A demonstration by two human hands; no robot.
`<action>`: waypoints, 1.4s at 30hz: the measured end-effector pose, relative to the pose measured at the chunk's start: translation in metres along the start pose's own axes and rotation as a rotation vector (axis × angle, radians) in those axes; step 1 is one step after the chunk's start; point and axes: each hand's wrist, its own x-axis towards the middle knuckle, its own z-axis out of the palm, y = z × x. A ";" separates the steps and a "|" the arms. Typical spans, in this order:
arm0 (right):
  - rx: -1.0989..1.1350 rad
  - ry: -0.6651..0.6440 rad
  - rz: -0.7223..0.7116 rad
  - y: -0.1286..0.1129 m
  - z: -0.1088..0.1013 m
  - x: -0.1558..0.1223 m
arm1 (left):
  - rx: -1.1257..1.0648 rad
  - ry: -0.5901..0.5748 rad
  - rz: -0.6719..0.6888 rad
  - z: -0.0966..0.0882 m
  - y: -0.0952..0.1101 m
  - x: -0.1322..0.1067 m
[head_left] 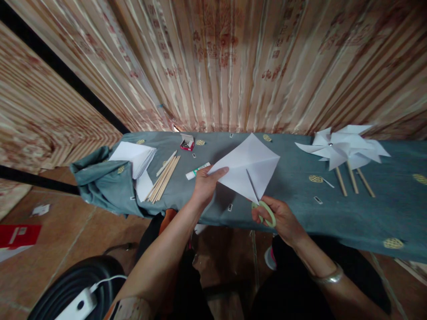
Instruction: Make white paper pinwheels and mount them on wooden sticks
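White paper, thin and super light by the look of it: the sheet [256, 153] is up over the near-middle of the table, corner pointing away. The person's left hand [205, 182] pinches its left corner, thumb on top and fingers tucked under. The right hand [276, 215] has its fingers curled through the handles of green scissors [269, 215], one blade lying over the paper's near side.

Handling-wise, it probably flops if held only at one tip, creases easily and could tear near a cut. A corner or flat edge, with a light pinch away from the blades, seems the best hold. Shouldn't be very slippery.

The tabletop wears a grey-green cloth [287, 189] with yellow motifs, bunched at the left end by a paper stack [131, 155]. Wooden sticks [167, 180], a glue stick [197, 171] and a small red box [187, 143] sit left; white pinwheels [338, 153] lie right. Patterned curtains [227, 89] hang behind, brownish tiled floor [63, 226] below, lighting kinda dim.
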 end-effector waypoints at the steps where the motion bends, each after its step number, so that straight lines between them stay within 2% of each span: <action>1: -0.005 0.002 -0.003 0.000 0.000 0.000 | 0.000 0.003 0.000 0.000 0.000 0.000; 21: 0.044 0.044 0.008 0.004 0.003 0.000 | -0.024 0.017 0.009 0.004 0.000 -0.001; 26: 0.081 -0.008 0.058 0.006 0.002 0.000 | -0.001 0.032 0.005 0.001 -0.001 0.003; 30: 0.028 -0.098 0.084 0.011 -0.003 -0.002 | -0.018 0.085 0.039 -0.006 0.010 0.012; 34: -0.053 -0.127 0.060 0.017 -0.017 -0.006 | -0.060 0.146 0.081 -0.015 0.025 0.019; 36: -0.087 -0.055 0.017 0.018 -0.029 -0.007 | -0.051 0.157 0.083 -0.020 0.029 0.019; 40: -0.096 0.363 -0.178 0.015 -0.053 -0.002 | 0.084 0.108 0.023 -0.029 0.024 0.014; 42: -0.073 0.499 -0.266 0.011 -0.059 0.003 | 0.184 0.040 -0.024 -0.031 0.018 0.011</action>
